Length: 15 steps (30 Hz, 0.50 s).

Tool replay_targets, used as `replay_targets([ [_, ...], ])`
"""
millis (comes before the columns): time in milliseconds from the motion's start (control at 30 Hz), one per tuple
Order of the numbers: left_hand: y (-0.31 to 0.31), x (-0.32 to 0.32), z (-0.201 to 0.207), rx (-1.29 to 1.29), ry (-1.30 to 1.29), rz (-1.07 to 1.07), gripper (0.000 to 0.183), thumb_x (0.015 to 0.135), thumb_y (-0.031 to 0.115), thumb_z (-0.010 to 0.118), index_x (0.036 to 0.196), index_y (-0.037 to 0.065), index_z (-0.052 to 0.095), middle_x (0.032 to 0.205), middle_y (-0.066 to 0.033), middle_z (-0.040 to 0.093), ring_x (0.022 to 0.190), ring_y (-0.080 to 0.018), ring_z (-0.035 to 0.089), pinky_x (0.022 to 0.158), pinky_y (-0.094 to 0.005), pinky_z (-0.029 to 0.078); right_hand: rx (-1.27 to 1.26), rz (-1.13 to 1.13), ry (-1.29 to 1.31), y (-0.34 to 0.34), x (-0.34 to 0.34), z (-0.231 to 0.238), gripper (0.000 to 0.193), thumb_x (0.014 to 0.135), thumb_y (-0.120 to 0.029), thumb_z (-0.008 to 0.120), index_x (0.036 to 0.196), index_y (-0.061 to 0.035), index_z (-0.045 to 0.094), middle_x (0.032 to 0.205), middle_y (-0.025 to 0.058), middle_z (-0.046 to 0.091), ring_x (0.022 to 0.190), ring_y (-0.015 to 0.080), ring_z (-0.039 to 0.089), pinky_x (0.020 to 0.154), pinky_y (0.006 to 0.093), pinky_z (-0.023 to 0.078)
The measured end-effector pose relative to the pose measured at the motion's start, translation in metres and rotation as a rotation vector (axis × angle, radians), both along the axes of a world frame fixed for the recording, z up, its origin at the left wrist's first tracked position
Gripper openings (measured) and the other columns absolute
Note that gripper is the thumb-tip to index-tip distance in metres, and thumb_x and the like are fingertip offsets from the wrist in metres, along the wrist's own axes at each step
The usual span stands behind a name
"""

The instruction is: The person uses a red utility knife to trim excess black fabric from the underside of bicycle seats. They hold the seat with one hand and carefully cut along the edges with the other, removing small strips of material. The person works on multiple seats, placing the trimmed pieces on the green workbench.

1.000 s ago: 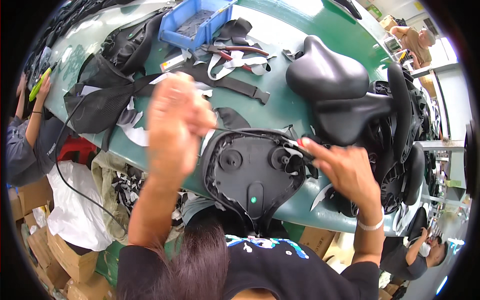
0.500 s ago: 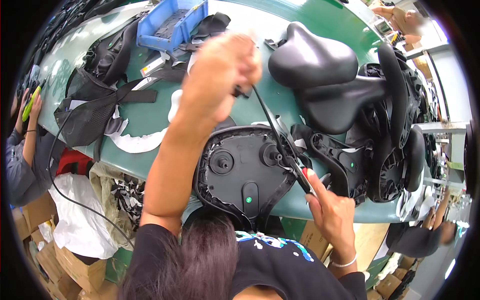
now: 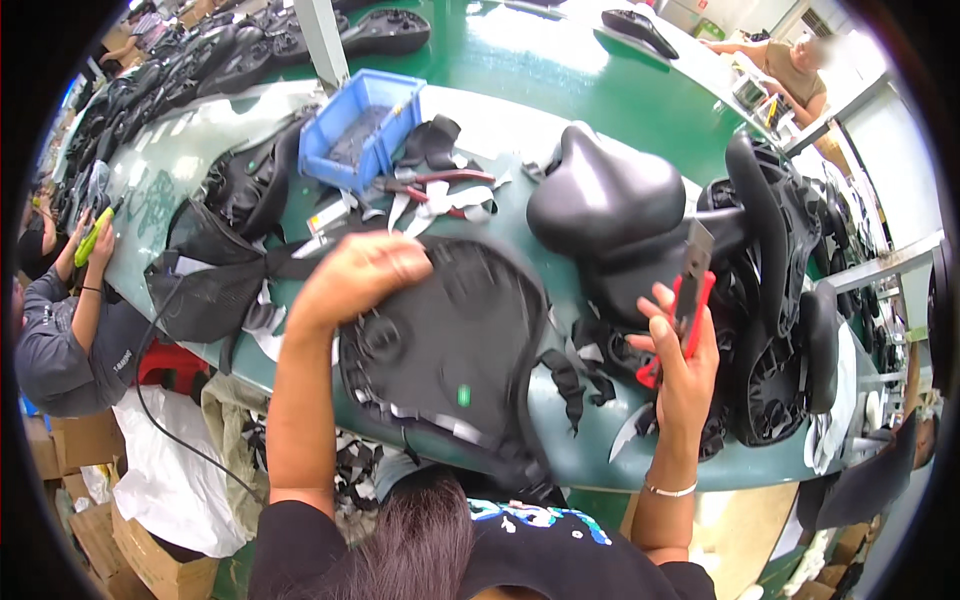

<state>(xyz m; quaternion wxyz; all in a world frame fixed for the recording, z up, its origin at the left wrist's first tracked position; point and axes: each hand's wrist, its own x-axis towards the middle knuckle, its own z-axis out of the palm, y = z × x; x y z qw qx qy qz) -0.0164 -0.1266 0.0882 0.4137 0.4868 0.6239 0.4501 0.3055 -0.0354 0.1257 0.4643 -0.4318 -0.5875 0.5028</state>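
A black bicycle saddle [image 3: 450, 335] lies underside up at the table's near edge, slightly smeared by motion. My left hand [image 3: 365, 278] is closed on its far left rim, with the thumb hidden. In my right hand [image 3: 683, 365] is a red-handled utility knife [image 3: 692, 300], its metal end pointing up and away from the saddle. Black trimmed strips [image 3: 568, 385] lie between the saddle and my right hand. A smooth black saddle [image 3: 605, 195] rests top side up on other saddles beyond that hand.
A blue bin [image 3: 365, 130] of dark scraps stands at the far side, with red-handled pliers [image 3: 445, 180] among offcuts before it. A black mesh bag [image 3: 208, 270] lies at left. Saddles [image 3: 775, 340] crowd the right. A co-worker [image 3: 75, 320] at left holds a yellow-green tool.
My left hand has come down from pulling a black strip and now grips the saddle's rim. The saddle has turned and shifted left. My right hand has lifted the knife away to the right.
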Motion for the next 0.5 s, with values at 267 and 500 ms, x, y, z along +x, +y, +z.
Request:
replay_targets([
  [267,0.048,0.035,0.054,-0.367,-0.038,-0.502,0.034,0.098,0.033,0.045,0.107,0.009,0.067,0.109,-0.0051,0.065,0.098,-0.0153,0.06,0.084,-0.0312,0.049,-0.024,0.14,-0.029,0.075,-0.055,-0.01,0.031,0.085,-0.018,0.07,0.11,-0.0017,0.061,0.085,-0.0013,0.05,0.076,0.0049,0.051,0.067,0.0248,0.052],
  [500,0.035,0.035,-0.034,-0.138,-0.991,-0.043,0.072,0.093,0.06,0.042,0.134,0.0,0.04,0.12,-0.0169,0.059,0.109,-0.0244,0.059,0.087,-0.0393,0.051,0.862,0.695,-0.719,-0.035,-0.029,0.013,0.025,0.058,-0.014,0.074,0.082,-0.0137,0.068,0.095,0.016,0.055,0.069,0.0245,0.055,0.054,0.0334,0.049],
])
